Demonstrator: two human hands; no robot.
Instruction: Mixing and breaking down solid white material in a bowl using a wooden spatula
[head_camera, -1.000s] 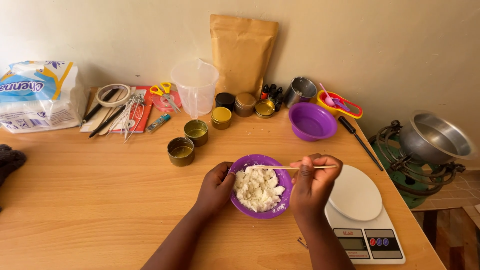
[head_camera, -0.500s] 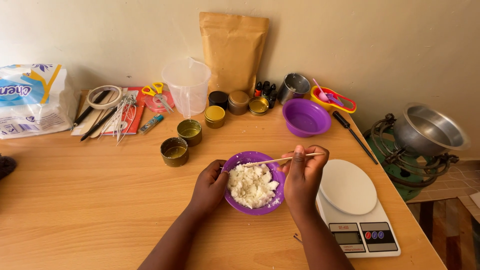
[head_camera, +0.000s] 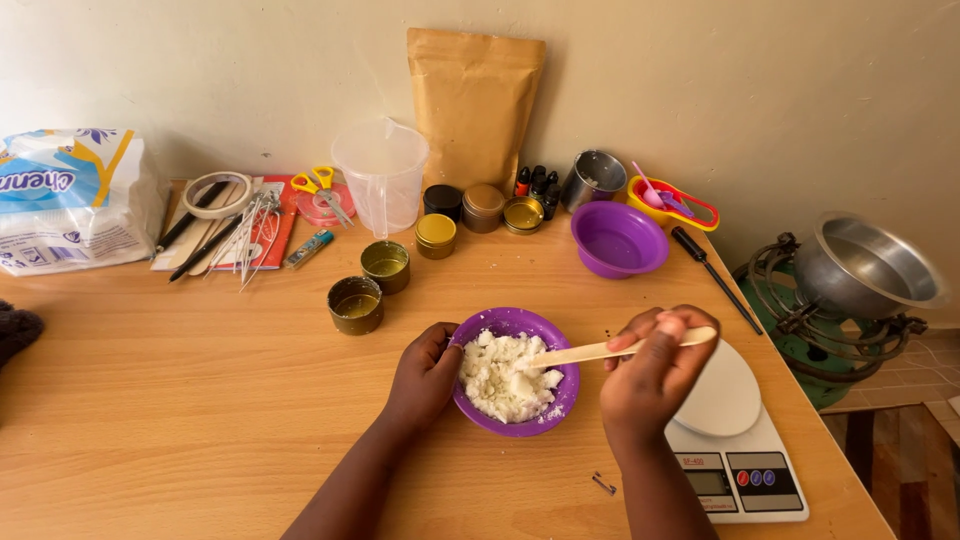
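Note:
A purple bowl (head_camera: 550, 340) full of white flakes (head_camera: 505, 377) stands on the wooden table in front of me. My left hand (head_camera: 425, 375) grips the bowl's left rim. My right hand (head_camera: 655, 375) holds a flat wooden stick (head_camera: 580, 352) whose tip rests in the flakes on the right side of the bowl. A white kitchen scale (head_camera: 735, 440) sits just right of my right hand.
Two open gold tins (head_camera: 356, 304) (head_camera: 385, 266) stand behind the bowl. Farther back are a clear measuring jug (head_camera: 381, 177), a brown paper pouch (head_camera: 474, 106), an empty purple bowl (head_camera: 618, 240), small tins, little bottles, wicks and scissors. A steel pot (head_camera: 870, 265) sits on a burner at right.
The stick's tip has dropped from above the bowl's far rim into the flakes. My right hand has shifted right. The left hand keeps its hold on the rim.

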